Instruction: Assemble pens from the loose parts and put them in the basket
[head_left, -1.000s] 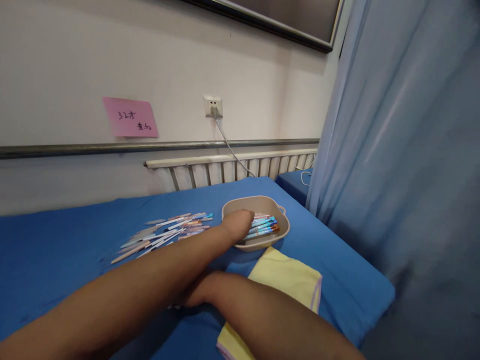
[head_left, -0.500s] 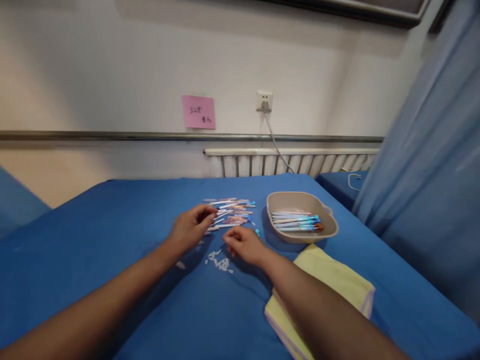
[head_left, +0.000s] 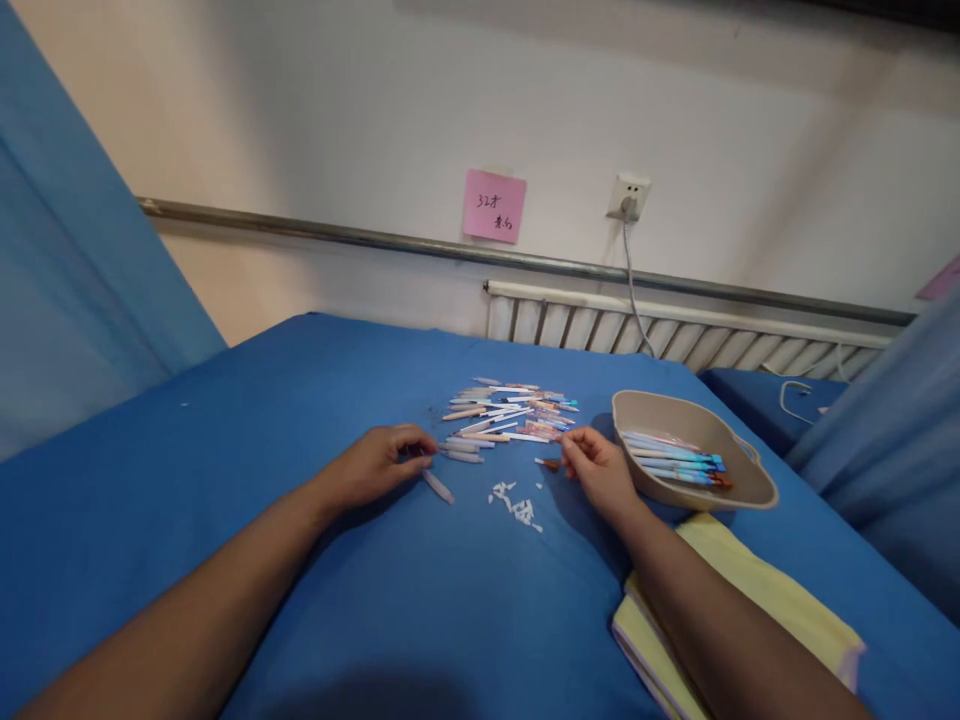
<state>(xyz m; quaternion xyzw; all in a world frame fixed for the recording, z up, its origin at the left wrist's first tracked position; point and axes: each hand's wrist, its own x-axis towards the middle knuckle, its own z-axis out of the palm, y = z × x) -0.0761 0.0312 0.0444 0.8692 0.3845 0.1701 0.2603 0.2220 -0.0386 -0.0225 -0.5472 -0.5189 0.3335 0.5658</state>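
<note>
My left hand (head_left: pixel 390 465) is closed in a pinch at the left edge of a loose heap of pens and pen parts (head_left: pixel 517 412). Its fingertips are beside some pale translucent pen barrels (head_left: pixel 463 452); whether they grip one is hidden. Another pale barrel (head_left: pixel 439 487) lies on the blue sheet just below that hand. My right hand (head_left: pixel 600 468) is also pinched, right of the heap, and what is in its fingers cannot be made out. Close to its fingertips is a small brown piece (head_left: pixel 551 464) with a white tip. Small white bits (head_left: pixel 520 507) lie scattered between the hands.
A beige basket (head_left: pixel 739 490) at the right contains pens with blue and brown ends (head_left: pixel 675 462). A folded yellow cloth (head_left: pixel 780 610) lies under my right forearm. Behind the blue-covered surface (head_left: pixel 420 620) are a radiator (head_left: pixel 592 325), a pipe and a plugged-in cord. Blue curtains hang at both sides.
The view has turned left, so everything appears farther right. My hands have moved apart: the left away from the heap's middle, the right towards the basket. The small brown piece now shows.
</note>
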